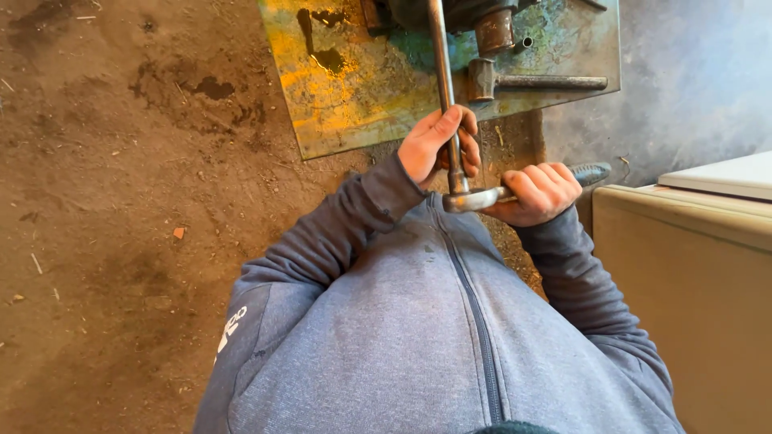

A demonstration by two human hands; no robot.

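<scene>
left hand [438, 146] fingers grip the extension bar [445, 88]; right hand [537, 193] fingers grip the ratchet handle [585, 172], both just below the rusty steel plate [354, 88] bearing a hammer [531, 81]

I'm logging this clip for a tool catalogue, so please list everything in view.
Ratchet wrench: one, silver head with dark handle, held in both hands.
Long extension bar: one, grey steel, running from the ratchet head up to the machine part.
Metal plate: one, rusty yellow-green, on the ground at top centre.
Hammer: one, rusty brown, lying on the plate.
Machine part: one, dark and rusty, at the plate's top edge.
Cabinet: one, beige, at right.
Dirt floor: brown, at left.
Sweatshirt: one, grey, zipped.
Left hand: around the bar.
Right hand: around the handle.
</scene>
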